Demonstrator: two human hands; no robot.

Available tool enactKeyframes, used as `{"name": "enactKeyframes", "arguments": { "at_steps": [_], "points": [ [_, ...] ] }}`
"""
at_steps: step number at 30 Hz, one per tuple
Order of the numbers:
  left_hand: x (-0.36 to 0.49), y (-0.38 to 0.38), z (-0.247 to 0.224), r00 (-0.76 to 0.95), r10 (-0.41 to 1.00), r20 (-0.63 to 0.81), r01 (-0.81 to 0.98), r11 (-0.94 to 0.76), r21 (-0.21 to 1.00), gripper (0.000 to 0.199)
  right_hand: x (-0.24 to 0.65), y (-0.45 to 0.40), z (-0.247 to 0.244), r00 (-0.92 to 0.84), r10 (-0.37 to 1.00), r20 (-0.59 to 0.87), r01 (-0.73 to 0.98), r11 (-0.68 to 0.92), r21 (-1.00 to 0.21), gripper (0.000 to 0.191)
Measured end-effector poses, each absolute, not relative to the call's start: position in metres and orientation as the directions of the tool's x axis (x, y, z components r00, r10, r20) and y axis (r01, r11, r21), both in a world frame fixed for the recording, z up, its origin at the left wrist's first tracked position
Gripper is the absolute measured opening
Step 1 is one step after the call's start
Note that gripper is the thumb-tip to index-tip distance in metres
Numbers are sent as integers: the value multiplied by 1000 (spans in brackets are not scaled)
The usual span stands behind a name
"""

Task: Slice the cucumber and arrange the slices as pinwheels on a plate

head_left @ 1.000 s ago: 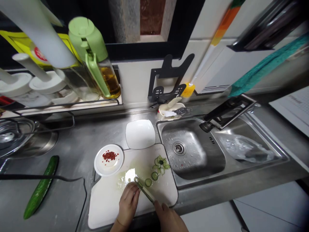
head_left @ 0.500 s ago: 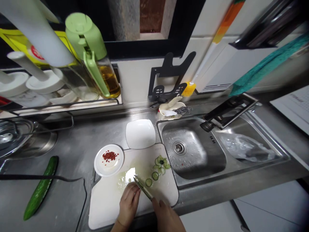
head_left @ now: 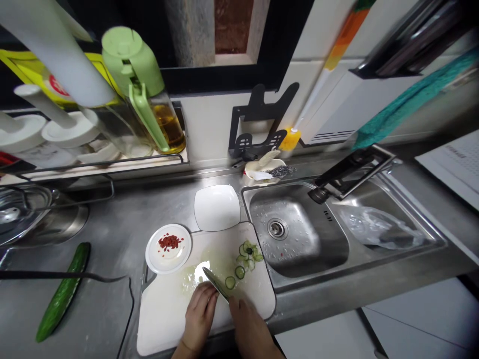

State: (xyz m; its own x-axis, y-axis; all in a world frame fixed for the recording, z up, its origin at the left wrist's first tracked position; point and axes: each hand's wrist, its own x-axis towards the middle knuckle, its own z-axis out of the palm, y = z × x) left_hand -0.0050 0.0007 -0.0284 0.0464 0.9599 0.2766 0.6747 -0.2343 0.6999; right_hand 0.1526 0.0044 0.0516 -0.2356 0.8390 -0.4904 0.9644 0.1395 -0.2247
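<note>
A steel kitchen counter (head_left: 123, 224) runs under a dark window, with a sink (head_left: 299, 239) set into its right half. At the counter's near edge lies a white cutting board (head_left: 168, 314), its right side just beside the sink. The left hand (head_left: 198, 314) rests on the board with fingers pressed together and curled down over something pale that the pictures do not show clearly. The right hand (head_left: 250, 331) is closed around the handle of a knife (head_left: 215, 283), whose blade slants up and left, its tip just beside the left fingertips. Cucumber slices (head_left: 245, 259) lie at the board's far right corner. A small round plate (head_left: 168, 242) with red bits touches the board's far left corner; a whole cucumber (head_left: 60, 291) lies near the counter's left edge.
</note>
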Motion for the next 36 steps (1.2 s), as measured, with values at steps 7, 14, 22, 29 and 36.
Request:
{"name": "enactKeyframes", "arguments": {
  "at_steps": [7, 14, 22, 29, 36],
  "points": [
    [-4, -2, -26, 15, 966, 256, 678, -198, 708, 18, 162, 10, 59, -246, 794, -556, 957, 107, -270, 52],
    [-3, -2, -25, 7, 963, 268, 671, -204, 713, 18, 174, 7, 83, -188, 708, -680, 972, 37, -230, 62],
    [-4, -4, -25, 6, 961, 278, 693, -204, 691, 18, 185, -11, 92, -195, 683, -704, 976, 67, -205, 70],
    [-4, -3, -25, 18, 958, 287, 699, -218, 681, 19, 186, -20, 82, -205, 690, -694, 974, 74, -215, 65],
    [-5, -4, -28, 25, 960, 278, 692, -217, 689, 19, 186, -24, 79, -205, 743, -637, 971, 72, -228, 62]
  ]
}}
